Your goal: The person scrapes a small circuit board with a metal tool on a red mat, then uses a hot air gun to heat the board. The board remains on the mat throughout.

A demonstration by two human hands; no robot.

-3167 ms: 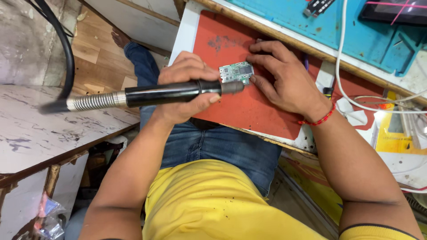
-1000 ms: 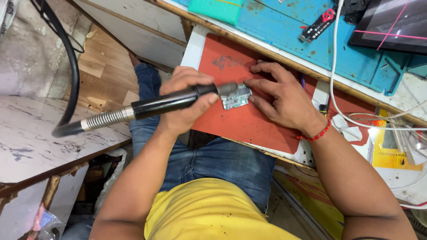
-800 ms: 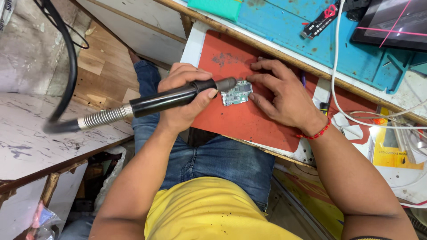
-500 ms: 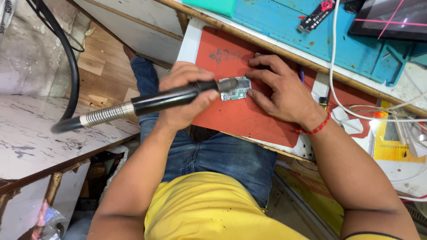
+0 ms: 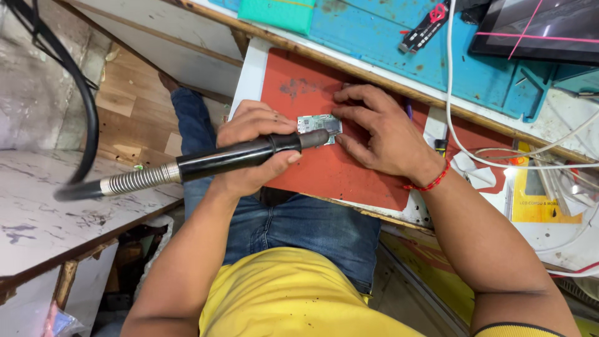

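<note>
My left hand (image 5: 253, 146) grips a black hot-air wand (image 5: 243, 155) whose metal nozzle points at a small green circuit board (image 5: 315, 123). The board lies on a red work mat (image 5: 331, 175). My right hand (image 5: 380, 131) rests on the mat with its fingertips pressing the board's right edge and top corner, holding it flat. A springy metal sleeve and a black hose (image 5: 75, 106) trail from the wand's rear toward the left.
A blue mat (image 5: 387, 68) lies behind the red one, with a black-and-red tool (image 5: 423, 28), a green pad (image 5: 274, 12) and a dark screen (image 5: 536, 31). White cables (image 5: 480, 150) and a yellow box (image 5: 540, 200) sit right. A marble-topped table (image 5: 50, 212) stands left.
The view has shifted slightly; the wand nozzle stays over the board with small moves, and my right hand's fingers keep pressing the board's edge.
</note>
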